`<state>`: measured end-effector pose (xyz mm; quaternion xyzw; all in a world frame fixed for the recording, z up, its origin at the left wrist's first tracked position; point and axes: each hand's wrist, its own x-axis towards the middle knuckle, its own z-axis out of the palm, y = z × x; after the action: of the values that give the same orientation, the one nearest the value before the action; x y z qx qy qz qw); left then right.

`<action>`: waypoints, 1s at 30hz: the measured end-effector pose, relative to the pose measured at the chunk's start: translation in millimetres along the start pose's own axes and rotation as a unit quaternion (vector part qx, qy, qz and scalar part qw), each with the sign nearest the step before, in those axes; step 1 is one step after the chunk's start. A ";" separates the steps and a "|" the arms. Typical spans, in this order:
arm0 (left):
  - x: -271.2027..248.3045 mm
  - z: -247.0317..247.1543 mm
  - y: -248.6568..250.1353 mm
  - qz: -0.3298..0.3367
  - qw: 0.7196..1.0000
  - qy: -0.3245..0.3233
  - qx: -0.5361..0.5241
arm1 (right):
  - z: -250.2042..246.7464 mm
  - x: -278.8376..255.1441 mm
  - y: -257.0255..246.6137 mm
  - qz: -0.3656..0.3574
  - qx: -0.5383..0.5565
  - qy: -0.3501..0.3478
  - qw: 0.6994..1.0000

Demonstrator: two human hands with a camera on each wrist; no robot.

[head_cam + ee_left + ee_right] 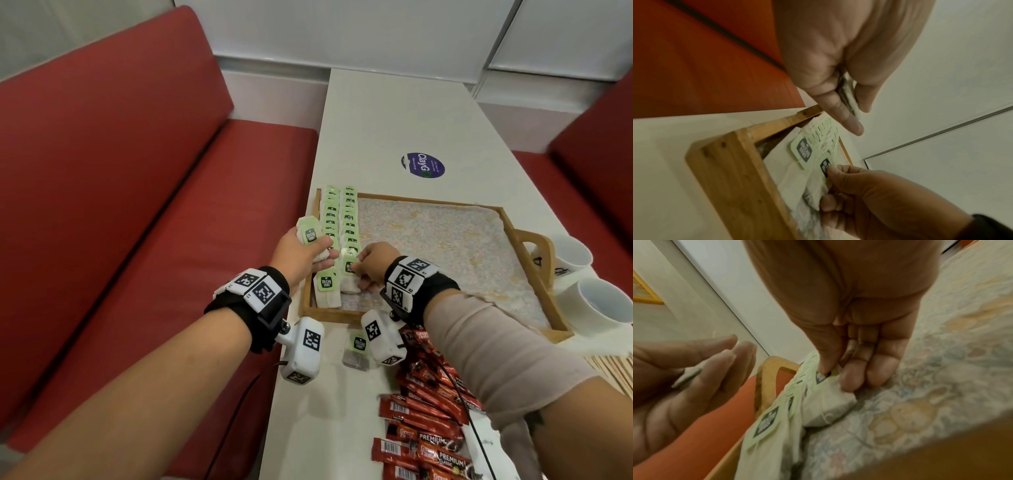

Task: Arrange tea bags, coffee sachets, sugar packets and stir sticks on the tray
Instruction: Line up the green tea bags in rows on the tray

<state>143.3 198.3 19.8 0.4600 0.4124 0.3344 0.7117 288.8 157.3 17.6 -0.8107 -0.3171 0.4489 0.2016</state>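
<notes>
A wooden tray (322, 317) lined with floral cloth holds two rows of tea bags (342, 219) with green tags along its left side. My left hand (318, 255) hovers over the tray's left rim and grips a small stack of tea bags (310, 236); the wrist view shows this stack (849, 94) between thumb and fingers. My right hand (359, 270) pinches the tag of a tea bag (349, 270) at the near end of the second row, its fingers (849, 378) pressing on the bag (830, 405). One loose tea bag (358, 349) lies on the table in front of the tray.
Red coffee sachets (428, 411) are heaped on the white table (394, 120) at the near right. Two white cups (575, 255) stand beside the tray's right handle, with wooden stir sticks (613, 373) at the right edge. Red benches (137, 205) flank the table.
</notes>
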 end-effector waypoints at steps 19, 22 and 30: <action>-11.1 -0.9 3.6 -0.025 0.997 -0.074 0.004 | -4.5 -29.0 -9.4 -0.228 0.069 0.083 0.968; -12.4 0.8 2.4 -0.011 0.997 -0.066 0.026 | -1.2 -33.8 -10.7 -0.238 0.080 0.057 0.966; -13.5 3.4 0.8 -0.006 0.999 -0.033 0.037 | -7.4 -33.7 -3.8 -0.219 0.079 0.071 0.970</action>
<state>140.4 185.8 25.1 0.4941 0.4035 0.2998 0.7093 280.5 136.3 44.0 -0.7328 -0.4356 0.3590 0.3799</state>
